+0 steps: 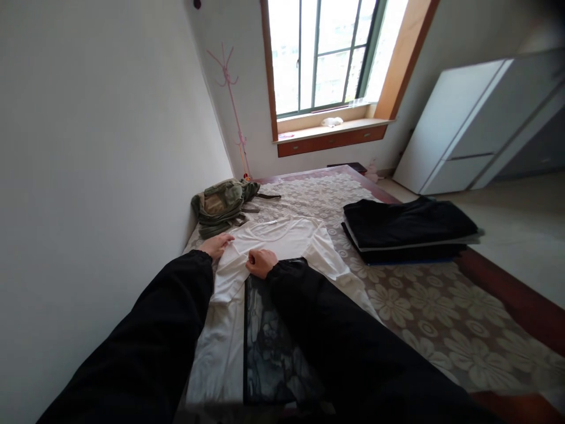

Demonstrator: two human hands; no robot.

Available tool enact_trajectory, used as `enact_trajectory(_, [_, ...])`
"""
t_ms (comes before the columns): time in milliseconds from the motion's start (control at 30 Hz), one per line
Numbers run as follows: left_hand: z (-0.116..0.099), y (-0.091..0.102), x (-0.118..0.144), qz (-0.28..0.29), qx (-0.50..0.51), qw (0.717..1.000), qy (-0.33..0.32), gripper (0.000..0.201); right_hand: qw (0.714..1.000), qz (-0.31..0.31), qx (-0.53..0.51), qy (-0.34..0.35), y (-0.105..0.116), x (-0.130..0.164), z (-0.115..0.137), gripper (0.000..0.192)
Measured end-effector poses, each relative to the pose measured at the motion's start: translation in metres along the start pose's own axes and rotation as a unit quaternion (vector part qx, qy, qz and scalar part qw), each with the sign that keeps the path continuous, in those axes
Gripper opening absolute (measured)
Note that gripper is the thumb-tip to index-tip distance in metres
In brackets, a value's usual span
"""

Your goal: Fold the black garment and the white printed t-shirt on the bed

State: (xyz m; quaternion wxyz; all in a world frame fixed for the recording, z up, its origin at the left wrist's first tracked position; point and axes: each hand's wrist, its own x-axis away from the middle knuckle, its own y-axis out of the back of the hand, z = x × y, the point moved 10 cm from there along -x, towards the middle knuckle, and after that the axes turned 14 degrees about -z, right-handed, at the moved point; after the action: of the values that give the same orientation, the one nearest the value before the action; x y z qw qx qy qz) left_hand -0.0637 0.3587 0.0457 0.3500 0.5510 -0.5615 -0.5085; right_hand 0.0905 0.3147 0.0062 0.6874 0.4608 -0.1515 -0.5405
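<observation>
A white T-shirt lies spread out on the bed, its neckline toward the window. Down its front runs a dark rectangular panel with a grey marbled picture, partly covered by my right sleeve. My left hand is at the left shoulder and sleeve of the shirt, fingertips pinched on the cloth. Closed at the upper left corner of the dark panel, my right hand grips the shirt's fabric, which creases between both hands. The exact fold held under the right fingers is hidden.
A green backpack rests against the wall beyond my left hand. Folded dark clothes are stacked at the right on the floral bedcover. Farther off stand a pink coat rack, a window ledge and a white fridge.
</observation>
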Motion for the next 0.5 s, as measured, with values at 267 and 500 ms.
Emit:
enact_trajectory(267, [0.059,-0.008,-0.016,-0.003,-0.067,0.997,0.033,0.021,1.0,-0.005,0.004,0.021,-0.009,-0.006,-0.001,0.018])
enact_trajectory(500, [0.086,-0.007,-0.013,-0.057,-0.102,0.987,0.113,0.023,0.999,-0.029,0.044,-0.009,-0.007,-0.009,-0.012,0.021])
